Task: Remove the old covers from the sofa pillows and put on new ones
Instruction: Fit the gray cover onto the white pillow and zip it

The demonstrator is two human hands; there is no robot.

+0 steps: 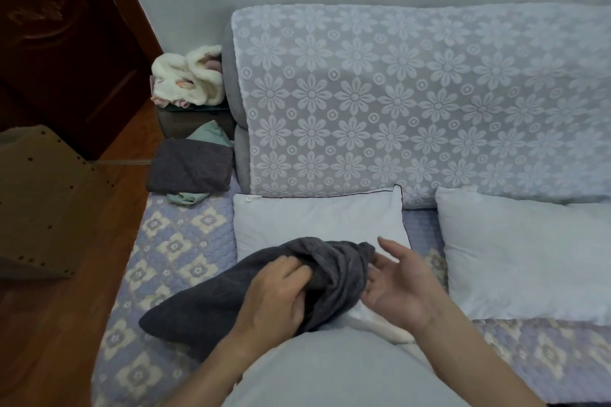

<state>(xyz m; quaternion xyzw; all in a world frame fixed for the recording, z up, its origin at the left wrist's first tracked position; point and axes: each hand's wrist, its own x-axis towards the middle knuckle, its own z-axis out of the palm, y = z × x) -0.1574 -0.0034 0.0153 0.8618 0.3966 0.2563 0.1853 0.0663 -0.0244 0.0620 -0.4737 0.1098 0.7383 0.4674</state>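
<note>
Dark grey knit pillow cover (211, 301), plain white bare pillows (317, 221) (515, 258). Sofa backrest throw (413, 102) pale grey with white daisy lace; quilted seat cover (172, 241) lilac with cream diamond flowers. Reddish-brown wood floor (49, 340).

Bare forearms, no sleeves; pale grey-blue top (330, 373).

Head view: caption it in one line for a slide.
Left hand grips a dark cover over a bare pillow; right hand open beside it.
</note>
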